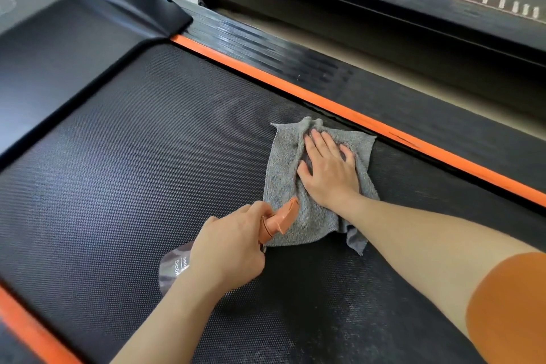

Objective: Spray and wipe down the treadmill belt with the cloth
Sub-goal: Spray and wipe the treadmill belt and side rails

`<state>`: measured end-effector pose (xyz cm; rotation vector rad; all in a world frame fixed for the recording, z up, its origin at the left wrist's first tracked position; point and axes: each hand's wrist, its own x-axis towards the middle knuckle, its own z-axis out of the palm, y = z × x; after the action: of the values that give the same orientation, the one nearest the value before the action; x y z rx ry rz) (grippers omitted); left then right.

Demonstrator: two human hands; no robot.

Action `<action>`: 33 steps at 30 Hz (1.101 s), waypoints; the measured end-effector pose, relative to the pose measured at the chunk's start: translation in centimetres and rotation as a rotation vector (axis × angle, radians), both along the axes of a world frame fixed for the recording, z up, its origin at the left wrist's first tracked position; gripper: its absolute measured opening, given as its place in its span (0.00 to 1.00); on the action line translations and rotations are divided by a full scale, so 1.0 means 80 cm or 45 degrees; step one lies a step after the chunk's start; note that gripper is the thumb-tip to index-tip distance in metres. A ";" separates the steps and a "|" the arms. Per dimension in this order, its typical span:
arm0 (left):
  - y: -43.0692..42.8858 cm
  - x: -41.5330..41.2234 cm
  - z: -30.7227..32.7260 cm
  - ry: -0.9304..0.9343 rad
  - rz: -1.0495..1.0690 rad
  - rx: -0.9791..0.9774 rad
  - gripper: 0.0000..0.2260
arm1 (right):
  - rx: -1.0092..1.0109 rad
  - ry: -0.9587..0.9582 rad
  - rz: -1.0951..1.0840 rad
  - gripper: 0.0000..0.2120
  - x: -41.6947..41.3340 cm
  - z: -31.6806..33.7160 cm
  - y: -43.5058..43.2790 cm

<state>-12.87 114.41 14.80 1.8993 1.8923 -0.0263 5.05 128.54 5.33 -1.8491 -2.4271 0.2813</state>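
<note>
Two hands at work, one tool each.

Left hand (233,248): fingers curled tight round the neck of the spray bottle (280,217). The orange nozzle points up and right, towards the cloth. The bottle body hangs low over the belt, partly hidden by the wrist.

Right hand (328,168): flat, fingers straight and slightly spread, palm pressing down on the grey cloth (283,174). Nothing is pinched.

Cloth: lies on the treadmill belt (147,156) on its right side, with its far corner just beside the orange strip (295,89). It is rumpled, with a ridge beside the thumb and a loose corner trailing near the forearm.

Belt: the area round the cloth and under the right arm looks darker than the left part. Probably damp, though I cannot confirm it.

Risks, as judged:
- A trigger squeeze at this aim would wet the cloth or knuckles instead of bare belt.
- The bunched cloth makes uneven contact, so it could leave streaks or missed bands.
- A stroke towards the strip could snag the far corner in the seam where the belt meets the side rail (280,53).
- Heavy palm pressure may shift the belt underfoot and cost the person balance.
- The low bottle could knock or drag on the belt.
</note>
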 end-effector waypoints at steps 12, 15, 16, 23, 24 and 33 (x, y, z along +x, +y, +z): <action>-0.043 0.015 0.010 -0.188 0.032 0.147 0.26 | -0.026 -0.079 0.000 0.30 -0.002 0.000 0.001; -0.051 0.027 0.009 -0.158 0.031 0.146 0.26 | -0.056 -0.123 -0.013 0.30 -0.004 0.001 0.000; -0.056 0.029 0.010 -0.143 0.015 0.142 0.27 | -0.069 -0.127 -0.023 0.30 -0.006 0.004 -0.002; -0.081 0.016 0.008 -0.149 0.177 0.104 0.25 | -0.245 -0.127 -0.098 0.28 -0.017 0.013 -0.024; -0.086 0.013 0.010 -0.154 0.198 0.101 0.26 | -0.254 -0.126 -0.101 0.28 -0.017 0.015 -0.034; -0.118 0.020 0.006 0.025 0.123 0.010 0.20 | -0.218 0.490 -0.188 0.27 0.022 0.061 -0.108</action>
<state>-11.24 105.01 15.29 1.8167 1.9975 -0.0078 6.78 119.91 10.17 -1.8210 -2.0537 0.7751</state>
